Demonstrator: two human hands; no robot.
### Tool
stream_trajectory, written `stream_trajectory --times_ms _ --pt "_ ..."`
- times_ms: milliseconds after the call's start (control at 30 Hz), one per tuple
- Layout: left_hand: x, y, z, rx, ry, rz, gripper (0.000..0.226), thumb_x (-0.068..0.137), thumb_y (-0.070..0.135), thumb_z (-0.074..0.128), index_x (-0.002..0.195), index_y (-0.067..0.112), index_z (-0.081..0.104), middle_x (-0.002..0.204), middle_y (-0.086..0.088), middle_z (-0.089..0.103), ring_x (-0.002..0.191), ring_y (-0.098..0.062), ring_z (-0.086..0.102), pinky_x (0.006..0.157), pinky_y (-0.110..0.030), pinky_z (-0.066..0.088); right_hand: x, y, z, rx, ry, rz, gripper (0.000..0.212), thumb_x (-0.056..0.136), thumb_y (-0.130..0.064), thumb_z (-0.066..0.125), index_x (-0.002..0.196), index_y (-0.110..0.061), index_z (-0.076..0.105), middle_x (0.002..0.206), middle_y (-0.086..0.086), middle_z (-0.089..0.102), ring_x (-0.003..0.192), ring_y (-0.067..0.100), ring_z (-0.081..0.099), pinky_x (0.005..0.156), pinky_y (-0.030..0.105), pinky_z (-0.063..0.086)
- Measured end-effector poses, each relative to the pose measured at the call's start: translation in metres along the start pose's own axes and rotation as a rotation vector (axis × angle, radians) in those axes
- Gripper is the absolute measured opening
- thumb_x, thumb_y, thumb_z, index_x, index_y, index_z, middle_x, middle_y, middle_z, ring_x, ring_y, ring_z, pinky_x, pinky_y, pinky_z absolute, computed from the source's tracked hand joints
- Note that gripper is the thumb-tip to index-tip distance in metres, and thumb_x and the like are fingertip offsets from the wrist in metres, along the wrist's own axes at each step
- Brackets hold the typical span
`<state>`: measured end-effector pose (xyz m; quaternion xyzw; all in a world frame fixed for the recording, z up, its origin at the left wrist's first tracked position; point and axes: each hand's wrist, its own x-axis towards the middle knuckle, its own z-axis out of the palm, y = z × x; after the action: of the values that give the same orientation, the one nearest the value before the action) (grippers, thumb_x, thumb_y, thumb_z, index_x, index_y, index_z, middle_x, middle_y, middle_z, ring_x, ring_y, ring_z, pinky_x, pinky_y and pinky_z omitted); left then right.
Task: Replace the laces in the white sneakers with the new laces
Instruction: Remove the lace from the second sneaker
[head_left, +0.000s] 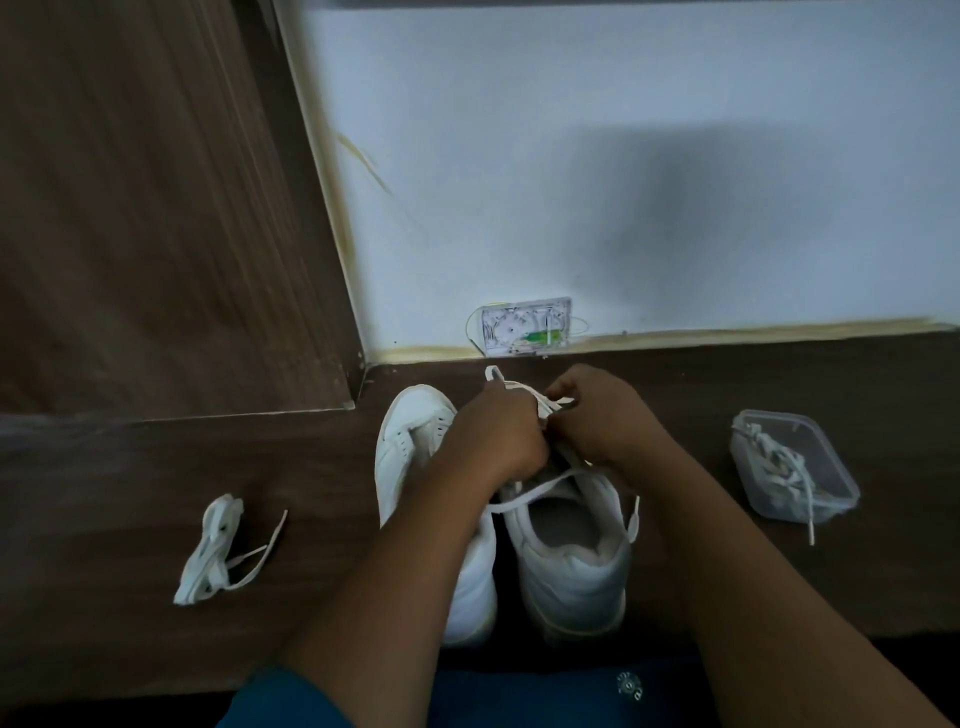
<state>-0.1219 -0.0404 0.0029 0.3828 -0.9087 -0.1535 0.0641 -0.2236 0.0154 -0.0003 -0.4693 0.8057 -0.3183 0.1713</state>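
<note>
Head view is showing both white sneakers standing side by side on the dark wood floor (130, 493), toes toward the wall (623, 156). The left hand (498, 436) and right hand (608, 421) are meeting over the forward eyelets of the right sneaker (571, 566). The fingers of both are curling in and pinching a flat white lace (540, 486) between them; the knuckles are hiding the exact pinch point. One slack run of that lace is lying across the shoe's opening, and its tipped end is hanging down the outer side. The left sneaker (410, 447) is sitting partly under the left forearm, so its lacing cannot be told.

A loose lace bundle (210, 551) is lying on the floor well to the left. A clear plastic container (835, 457) is sitting to the right, holding more laces (779, 462), with one end trailing over its rim. Which set is the new one cannot be told.

Assessment: the lace is looking light, limp and flat, likely to twist and to slip back through an eyelet once tension is dropped. Holding it close behind the stiff tip is advisable. The sneaker is likely light enough to shift and may need steadying at the eyelet flap.
</note>
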Motion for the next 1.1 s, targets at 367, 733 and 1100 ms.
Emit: stream_trajectory --times_ms 367,733,1100 --pt "-0.002 -0.022 -0.002 -1.159 0.127 0.003 0.054 0.06 -0.029 0.054 0.054 0.024 0.061 0.066 0.008 0.062 0.072 -0.013 0.056 0.065 -0.024 0.046 -0.004 0.001 -0.007 0.04 -0.022 -0.013 0.014 0.082 -0.006 0.061 0.087 -0.016 0.069 0.094 0.002 0.062 0.086 0.016 0.057 0.068 0.02 0.036" --pt "-0.035 -0.053 -0.094 -1.91 0.153 0.475 0.042 0.06 0.012 0.077 0.098 0.022 0.064 0.095 -0.004 0.059 0.07 -0.015 0.06 0.072 -0.033 0.053 0.0 -0.002 -0.006 0.053 -0.049 0.061 0.015 0.08 -0.006 0.062 0.091 -0.012 0.071 0.09 0.003 0.066 0.074 0.015 0.058 0.067 0.022 0.045" --pt "-0.006 -0.028 -0.03 -0.076 0.107 0.04 0.011 0.085 0.033 0.061 0.085 0.021 0.062 0.087 0.007 0.057 0.088 -0.015 0.055 0.078 -0.027 0.043 -0.004 -0.006 -0.001 -0.105 -0.106 -0.022 0.017 0.084 -0.016 0.062 0.092 -0.01 0.075 0.095 0.01 0.071 0.091 0.024 0.065 0.065 0.022 0.039"
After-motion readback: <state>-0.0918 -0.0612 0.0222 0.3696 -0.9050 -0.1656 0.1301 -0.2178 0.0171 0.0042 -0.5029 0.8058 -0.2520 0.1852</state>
